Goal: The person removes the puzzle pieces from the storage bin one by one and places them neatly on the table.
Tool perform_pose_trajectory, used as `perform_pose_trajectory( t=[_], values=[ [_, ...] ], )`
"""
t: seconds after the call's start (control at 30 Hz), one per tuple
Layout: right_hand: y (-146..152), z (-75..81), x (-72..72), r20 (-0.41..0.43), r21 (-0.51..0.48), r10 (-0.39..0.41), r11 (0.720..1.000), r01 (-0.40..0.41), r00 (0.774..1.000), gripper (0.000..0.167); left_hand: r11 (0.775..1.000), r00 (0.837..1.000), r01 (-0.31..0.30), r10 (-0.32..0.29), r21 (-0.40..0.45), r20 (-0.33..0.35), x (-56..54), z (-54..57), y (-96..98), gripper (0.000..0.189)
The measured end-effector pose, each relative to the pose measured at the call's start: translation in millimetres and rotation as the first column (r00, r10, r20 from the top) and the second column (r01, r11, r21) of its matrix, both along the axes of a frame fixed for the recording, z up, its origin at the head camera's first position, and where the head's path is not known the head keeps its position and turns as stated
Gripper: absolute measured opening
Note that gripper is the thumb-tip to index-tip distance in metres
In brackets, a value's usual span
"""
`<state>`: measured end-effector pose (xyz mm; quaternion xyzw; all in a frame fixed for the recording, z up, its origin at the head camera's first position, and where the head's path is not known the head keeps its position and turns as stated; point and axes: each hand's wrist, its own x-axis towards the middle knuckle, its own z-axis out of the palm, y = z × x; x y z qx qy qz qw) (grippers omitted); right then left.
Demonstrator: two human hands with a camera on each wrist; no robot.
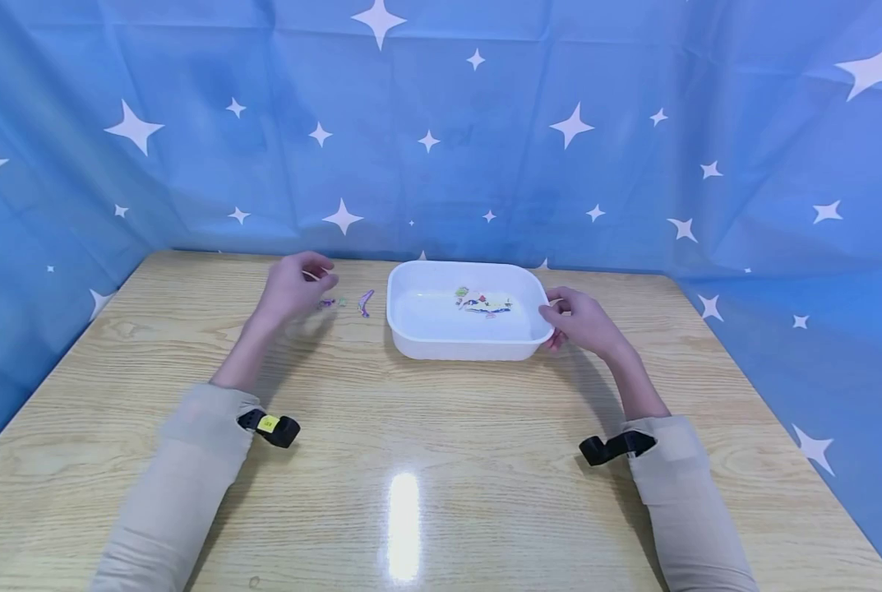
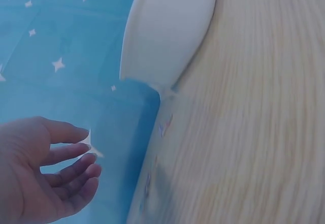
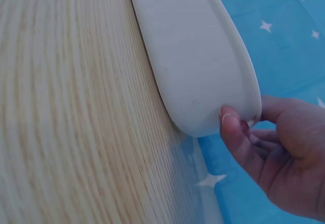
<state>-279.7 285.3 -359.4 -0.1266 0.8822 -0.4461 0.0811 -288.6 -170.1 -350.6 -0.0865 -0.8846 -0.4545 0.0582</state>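
Note:
A white plastic tub [image 1: 470,350] sits on the table, with several small colourful flat pieces [image 1: 485,306] on its bottom; they look like stickers, but their kind is too small to tell. My right hand [image 1: 584,322] grips the tub's right end at the rim, also seen in the right wrist view, where the hand [image 3: 289,153] pinches the wall. Left of the tub lie a purple curved piece [image 1: 365,303] and smaller coloured bits [image 1: 327,302]. My left hand [image 1: 294,286] hovers beside those bits, fingers loosely bent, holding nothing visible.
The pale wooden table [image 1: 322,493] ends at the back against a blue curtain [image 1: 441,181] with white stars. Each sleeve carries a black wrist camera, one on the left [image 1: 270,426] and one on the right [image 1: 618,446].

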Motion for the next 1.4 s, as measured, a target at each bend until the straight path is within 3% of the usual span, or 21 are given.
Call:
perform_pose_trajectory(
  t=[0.57,0.93,1.2,1.4],
  values=[
    [0.9,-1.9,0.7,-0.009,0.001,0.002,1.000,-0.002,1.000,0.047,0.992,0.995,0.090,-0.086,0.092,-0.053,2.7,11.2,59.9,0.025],
    [0.4,-0.6,0.0,-0.001,0.004,-0.006,1.000,0.006,1.000,0.046,0.981,0.982,0.176,-0.169,0.085,-0.080,4.7,14.8,101.3,0.025],
    [1.3,-2.0,-1.0,0.010,0.005,-0.001,1.000,0.001,1.000,0.048,0.971,0.971,0.227,-0.221,0.074,-0.087,2.2,8.8,126.8,0.022],
    [1.5,-2.2,-1.4,0.007,0.001,0.000,1.000,0.000,1.000,0.049,0.971,0.973,0.227,-0.223,0.076,-0.064,-0.7,6.8,143.2,0.023]
  ],
)
